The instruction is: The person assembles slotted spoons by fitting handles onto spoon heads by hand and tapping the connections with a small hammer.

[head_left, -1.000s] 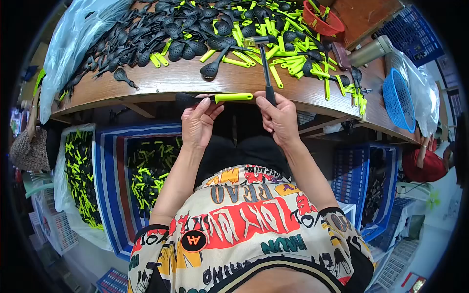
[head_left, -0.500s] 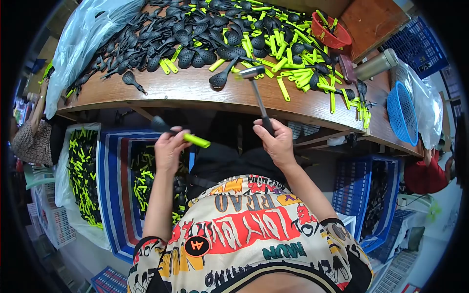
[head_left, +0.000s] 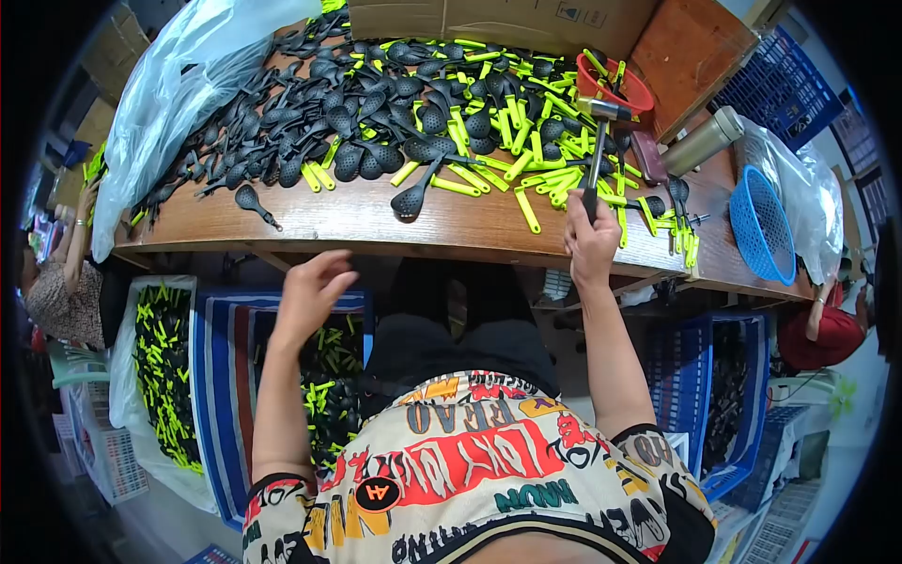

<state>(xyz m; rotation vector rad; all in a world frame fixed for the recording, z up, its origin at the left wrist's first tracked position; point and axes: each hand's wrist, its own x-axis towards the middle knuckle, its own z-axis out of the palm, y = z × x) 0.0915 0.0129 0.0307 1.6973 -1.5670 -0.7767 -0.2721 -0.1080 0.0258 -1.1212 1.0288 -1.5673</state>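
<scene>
My right hand (head_left: 592, 242) is wrapped round the dark grip of a hammer (head_left: 598, 150), held upright at the table's front edge with its metal head near the red basket. My left hand (head_left: 315, 293) is empty, its fingers loosely apart, above the blue crate lined with striped cloth (head_left: 225, 395). Black slotted spoons and ladle heads (head_left: 301, 132) lie heaped across the wooden table (head_left: 338, 221), mixed on the right with lime-green handles (head_left: 526, 211). One black slotted spoon (head_left: 411, 199) lies near the table's front edge.
On the right stand a red basket (head_left: 637, 89), a metal flask (head_left: 705, 139) and a blue basket (head_left: 763, 226). A cardboard box (head_left: 507, 21) is behind the heap. Under the table, a blue crate (head_left: 691, 367) stands at right. Other people (head_left: 66, 301) are at both sides.
My left hand has let go of the black utensil with the green handle, which it held above the crate. My right hand has moved right with the hammer.
</scene>
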